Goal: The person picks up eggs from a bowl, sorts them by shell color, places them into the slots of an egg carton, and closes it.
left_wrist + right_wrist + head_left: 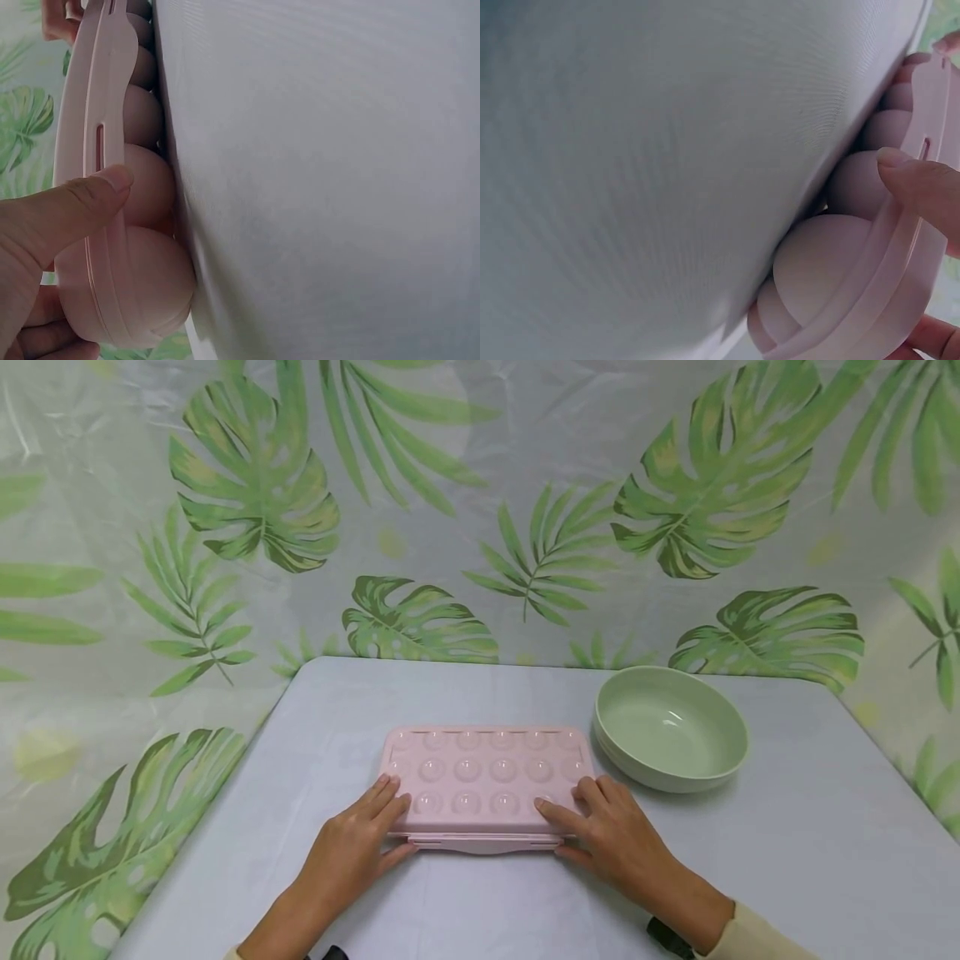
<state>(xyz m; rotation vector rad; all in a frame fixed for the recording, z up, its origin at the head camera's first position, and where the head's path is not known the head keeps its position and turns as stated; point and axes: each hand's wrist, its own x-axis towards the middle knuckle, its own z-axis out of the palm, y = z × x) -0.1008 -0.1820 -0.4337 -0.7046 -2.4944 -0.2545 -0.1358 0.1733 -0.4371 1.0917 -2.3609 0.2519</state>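
Note:
A pink plastic egg storage box (483, 822) lies flat on the table, its lid down, with rows of round bumps on top. My left hand (351, 846) holds its left front corner, thumb at the front edge and fingers over the lid and side. At the opposite corner, my right hand (621, 833) grips in much the same way, with one finger on the lid. Rounded cups (154, 274) bulge below the rim in the left wrist view. The right thumb (907, 169) presses the rim beside a slot in the right wrist view. The box's inside is hidden.
A pale green bowl (667, 781) stands just right of the box, towards the back. A white cloth covers the table (480, 910). Behind and beside it hangs a leaf-patterned sheet (540, 435).

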